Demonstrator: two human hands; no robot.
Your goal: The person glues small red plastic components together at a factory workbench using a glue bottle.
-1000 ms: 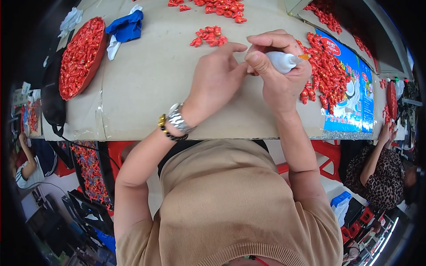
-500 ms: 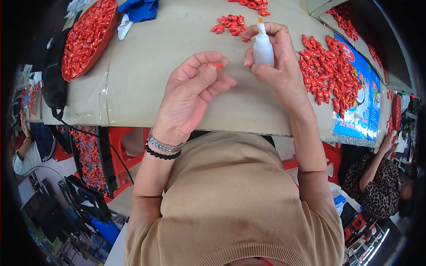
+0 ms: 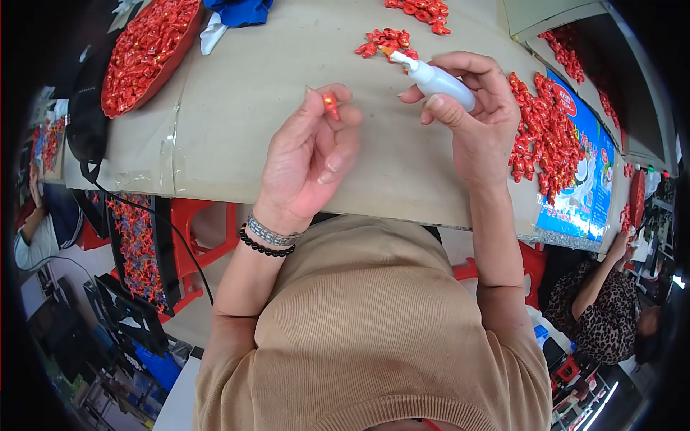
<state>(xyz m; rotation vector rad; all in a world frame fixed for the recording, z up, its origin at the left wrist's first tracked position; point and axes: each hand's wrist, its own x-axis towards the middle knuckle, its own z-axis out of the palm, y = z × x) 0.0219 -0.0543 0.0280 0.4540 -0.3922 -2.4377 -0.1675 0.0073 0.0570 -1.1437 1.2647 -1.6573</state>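
Between the thumb and fingertips of my left hand [image 3: 305,151] is a small glossy red piece [image 3: 330,106] with a gold spot, held above the table. My right hand [image 3: 485,118] grips a white squeeze bottle [image 3: 444,86] with a narrow orange-tipped nozzle. The bottle lies tilted, its nozzle pointing up and to the left, apart from the red piece. Beyond the nozzle lies a small cluster of similar red pieces [image 3: 389,40]. A larger heap of red pieces [image 3: 550,136] is to the right of my right hand.
A red basin [image 3: 152,90] full of red pieces stands at the far left, near a black bag [image 3: 88,129] and a blue cloth [image 3: 241,11]. A blue printed sheet [image 3: 593,187] lies under the right heap. A co-worker [image 3: 596,302] sits at the right.
The bottle has gone from upright to tilted left as my right hand moved slightly right. My left hand has turned, showing more of the red piece. The view has shifted slightly.
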